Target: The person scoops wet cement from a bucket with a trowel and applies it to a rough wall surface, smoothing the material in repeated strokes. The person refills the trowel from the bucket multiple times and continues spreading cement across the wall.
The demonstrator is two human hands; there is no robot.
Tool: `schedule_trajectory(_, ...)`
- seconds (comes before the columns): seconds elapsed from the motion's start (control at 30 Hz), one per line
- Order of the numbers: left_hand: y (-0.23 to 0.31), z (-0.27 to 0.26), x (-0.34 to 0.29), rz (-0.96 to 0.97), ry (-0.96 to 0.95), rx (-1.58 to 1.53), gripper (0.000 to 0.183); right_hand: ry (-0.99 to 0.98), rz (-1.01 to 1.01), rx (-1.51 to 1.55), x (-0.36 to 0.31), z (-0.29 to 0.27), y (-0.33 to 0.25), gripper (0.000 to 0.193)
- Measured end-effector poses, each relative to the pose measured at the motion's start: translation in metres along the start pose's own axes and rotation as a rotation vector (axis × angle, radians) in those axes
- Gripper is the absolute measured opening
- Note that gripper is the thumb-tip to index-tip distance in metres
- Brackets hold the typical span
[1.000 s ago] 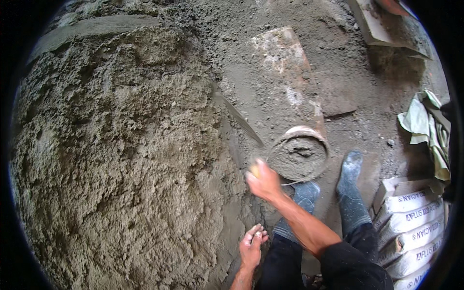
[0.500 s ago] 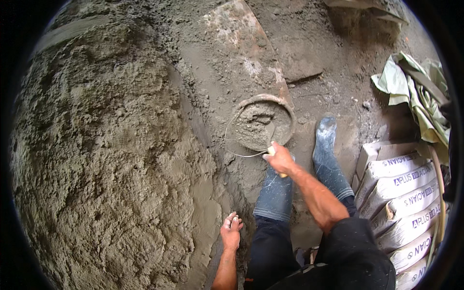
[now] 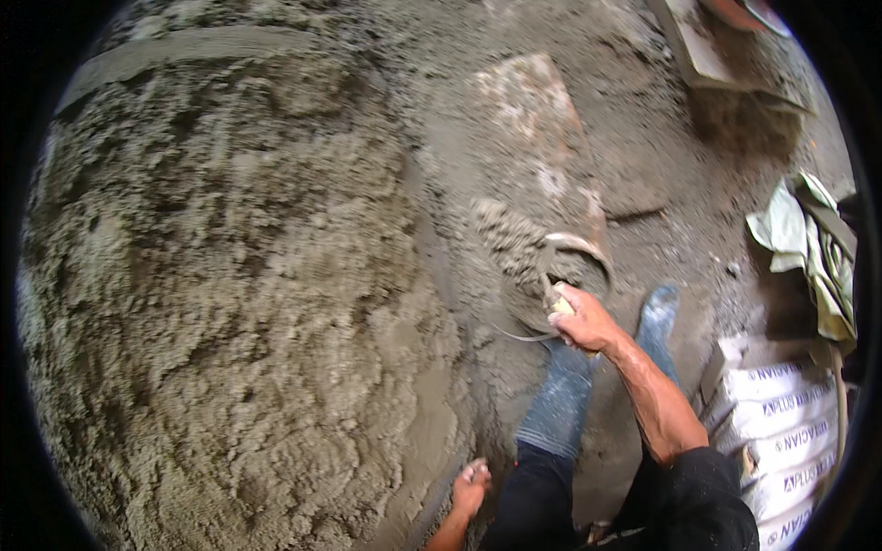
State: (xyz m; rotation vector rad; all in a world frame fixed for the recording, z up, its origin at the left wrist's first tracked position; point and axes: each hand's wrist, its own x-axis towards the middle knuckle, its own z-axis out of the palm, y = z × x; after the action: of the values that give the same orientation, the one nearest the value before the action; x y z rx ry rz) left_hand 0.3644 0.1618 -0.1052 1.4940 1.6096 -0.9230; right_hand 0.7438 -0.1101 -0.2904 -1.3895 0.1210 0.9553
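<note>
My right hand [image 3: 584,318] is closed around the pale handle of a trowel [image 3: 557,302]. A large heap of wet grey mortar [image 3: 508,241] rides on its blade, raised over the left side of a round bucket [image 3: 593,252]. More mortar shows inside the bucket, which the trowel load partly hides. The bucket's thin wire bail [image 3: 522,337] hangs down on the near side, next to my boot. My left hand [image 3: 471,487] is held low beside my left leg, near the edge of the rough mortar bed, with its fingers curled in and nothing visible in them.
Rough wet mortar [image 3: 230,303] spreads across the left, with a smoothed strip [image 3: 193,50] at its far end. A stained board [image 3: 533,110] lies beyond the bucket. Stacked white bags [image 3: 781,413] and a crumpled pale green sack [image 3: 804,253] are at the right. My blue boots [image 3: 560,390] straddle the near ground.
My right hand has lifted the trowel out of the bucket with a heap of mortar on it. The whole view has shifted, so things sit lower and farther right.
</note>
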Motion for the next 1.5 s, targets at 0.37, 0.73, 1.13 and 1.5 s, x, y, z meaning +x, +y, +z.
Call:
schedule_trajectory(0.37,-0.156,-0.073,-0.004,0.170,-0.096,0.298,0.035,0.941,-0.238,0.144,0.294,0.070,-0.127,0.041)
schedule_trajectory(0.73,0.013,-0.026,-0.011,-0.205,-0.006,-0.015,0.030,0.233,0.159,-0.202,0.045,0.110,-0.021,0.054)
schedule_trajectory(1.13,0.157,0.071,0.077,0.254,-0.104,-0.284,0.040,0.150,0.389,-0.965,-0.025,0.008,0.025,0.032)
schedule_trajectory(1.5,0.039,0.044,0.061,-0.036,-0.089,-0.195,0.037,0.217,0.508,-0.582,-0.049,0.021,0.064,0.040)
